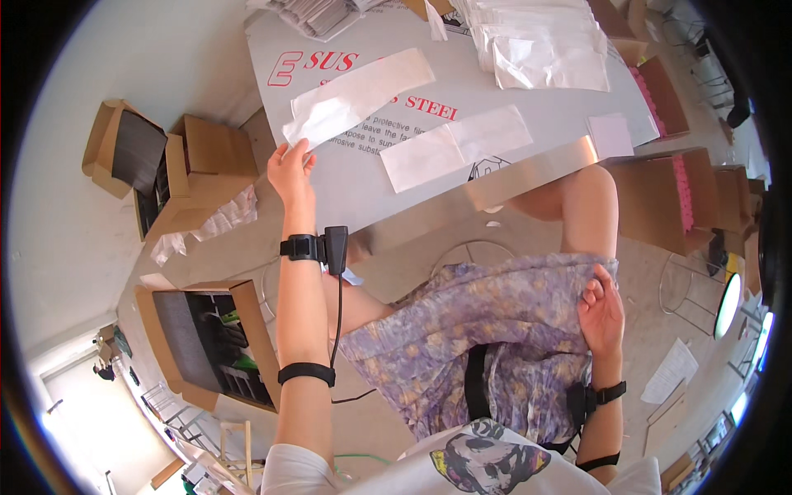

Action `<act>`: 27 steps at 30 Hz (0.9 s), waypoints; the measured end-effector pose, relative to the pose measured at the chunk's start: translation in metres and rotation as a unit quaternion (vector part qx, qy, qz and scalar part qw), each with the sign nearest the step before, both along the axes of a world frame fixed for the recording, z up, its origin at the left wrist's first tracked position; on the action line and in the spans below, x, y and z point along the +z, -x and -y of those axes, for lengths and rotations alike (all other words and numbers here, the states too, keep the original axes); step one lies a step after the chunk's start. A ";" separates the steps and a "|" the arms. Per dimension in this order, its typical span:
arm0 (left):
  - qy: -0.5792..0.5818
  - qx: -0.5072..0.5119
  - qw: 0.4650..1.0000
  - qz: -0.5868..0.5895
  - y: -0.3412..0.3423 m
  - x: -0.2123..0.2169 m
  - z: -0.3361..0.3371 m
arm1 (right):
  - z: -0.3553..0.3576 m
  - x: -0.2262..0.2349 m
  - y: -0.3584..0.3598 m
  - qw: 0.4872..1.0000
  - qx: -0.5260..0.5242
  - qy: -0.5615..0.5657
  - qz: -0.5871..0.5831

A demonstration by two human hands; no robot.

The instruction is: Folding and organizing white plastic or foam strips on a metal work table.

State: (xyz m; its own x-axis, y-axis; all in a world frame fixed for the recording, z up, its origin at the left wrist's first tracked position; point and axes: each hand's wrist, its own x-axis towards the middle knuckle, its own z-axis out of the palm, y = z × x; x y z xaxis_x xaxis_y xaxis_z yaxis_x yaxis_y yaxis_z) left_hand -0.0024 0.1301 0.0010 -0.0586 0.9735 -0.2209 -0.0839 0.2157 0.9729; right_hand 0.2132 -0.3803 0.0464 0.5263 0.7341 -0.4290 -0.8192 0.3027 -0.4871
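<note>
Your left hand (290, 167) pinches a white plastic pouch (356, 95) at the metal table (528, 169) edge; it looks light, floppy, slippery. Your right hand (601, 309) grips purple skirt fabric (495, 305) below the table.

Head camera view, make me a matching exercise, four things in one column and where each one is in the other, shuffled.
Things:
1. left hand
2. right hand
3. stack of clear bags
4. open cardboard box

Places:
A. far side of the table
B. on the floor, left of the left forearm
C. resting on the purple floral skirt
D. pinching the end of a long white bag at the table's near left edge

Pairs: 1-D, 2-C, 3-A, 4-B
</note>
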 end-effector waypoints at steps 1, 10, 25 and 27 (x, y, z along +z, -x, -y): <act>-0.002 0.004 1.000 0.001 0.010 0.002 0.007 | -0.002 0.000 0.001 1.000 0.004 -0.002 0.001; 0.064 -0.152 0.973 0.158 0.065 0.088 0.216 | -0.090 0.057 0.069 0.936 0.344 0.009 0.068; 0.234 -0.132 0.962 0.051 0.212 0.128 0.394 | -0.163 -0.008 0.177 0.840 0.423 0.278 0.193; 0.238 -0.120 0.962 0.058 0.219 0.131 0.398 | -0.153 -0.020 0.170 0.835 0.420 0.233 0.268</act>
